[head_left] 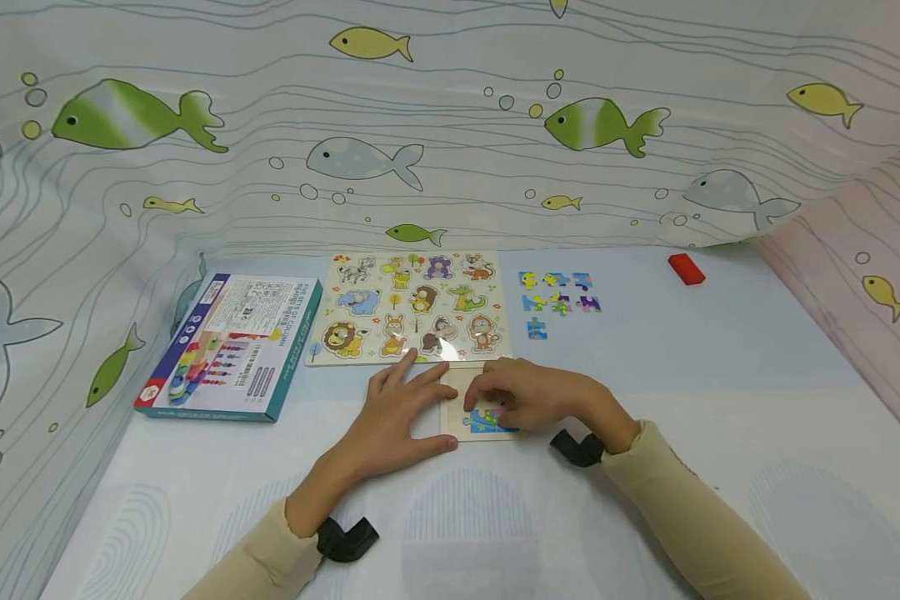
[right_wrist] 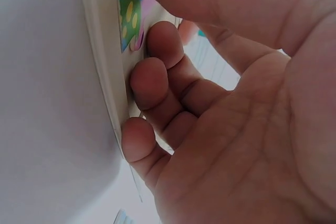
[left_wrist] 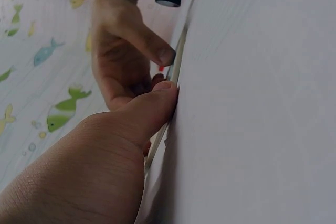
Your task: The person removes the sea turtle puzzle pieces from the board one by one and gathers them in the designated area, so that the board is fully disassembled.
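Observation:
A small wooden puzzle tray [head_left: 453, 425] lies on the table, with joined blue and green jigsaw pieces [head_left: 483, 422] in its lower part. My left hand [head_left: 397, 421] spreads over the tray's left side, its thumb at the near left corner and its fingers reaching the far edge. In the left wrist view, the left thumb [left_wrist: 152, 103] presses the tray's edge. Above the pieces, my right hand [head_left: 528, 396] has curled fingers, with thumb and index finger at a jigsaw piece [right_wrist: 131, 19] of green and pink. The right wrist view shows the other fingertips against the tray; the palm side hides part of it.
Behind the tray lies an animal puzzle board [head_left: 371, 329]. Several loose jigsaw pieces [head_left: 560, 302] sit in rows to its right. A boxed toy [head_left: 232, 350] is at the left, a red block [head_left: 687, 269] at the back right. A fish-patterned curtain [head_left: 457, 125] rises behind.

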Demonstrator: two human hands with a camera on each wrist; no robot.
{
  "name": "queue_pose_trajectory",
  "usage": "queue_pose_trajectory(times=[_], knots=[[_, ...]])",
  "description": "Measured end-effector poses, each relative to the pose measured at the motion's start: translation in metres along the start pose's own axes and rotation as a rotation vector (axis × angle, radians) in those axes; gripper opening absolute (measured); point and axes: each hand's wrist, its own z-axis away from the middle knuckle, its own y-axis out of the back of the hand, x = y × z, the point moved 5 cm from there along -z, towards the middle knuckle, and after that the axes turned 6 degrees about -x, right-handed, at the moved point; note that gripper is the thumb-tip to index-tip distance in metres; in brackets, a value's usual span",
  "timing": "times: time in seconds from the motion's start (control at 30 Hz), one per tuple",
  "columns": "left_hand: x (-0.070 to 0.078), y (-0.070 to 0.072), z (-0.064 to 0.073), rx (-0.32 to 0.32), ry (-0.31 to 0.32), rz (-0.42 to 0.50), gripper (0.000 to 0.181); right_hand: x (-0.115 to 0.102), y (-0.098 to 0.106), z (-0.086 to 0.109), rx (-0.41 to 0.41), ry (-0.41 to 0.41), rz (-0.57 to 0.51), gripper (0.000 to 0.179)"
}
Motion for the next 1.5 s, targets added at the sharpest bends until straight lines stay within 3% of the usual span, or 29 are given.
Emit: queue_pose_trajectory(times=[0.5, 1.03, 1.33, 1.5], knots=[[-0.001, 0.000, 0.000, 0.003, -0.002, 0.000, 0.059, 0.000, -0.001, -0.002, -0.003, 0.014, -0.009, 0.033], [0.000, 0.001, -0.001, 0.010, -0.013, 0.009, 0.058, 0.004, -0.002, -0.005, 0.019, 0.075, -0.149, 0.027], [0.001, 0.001, -0.001, 0.013, -0.016, 0.012, 0.059, 0.008, -0.003, -0.004, 0.003, 0.126, -0.344, 0.020], [0.000, 0.000, 0.000, 0.012, -0.013, 0.008, 0.058, 0.010, 0.001, -0.004, 0.043, 0.129, -0.367, 0.018]])
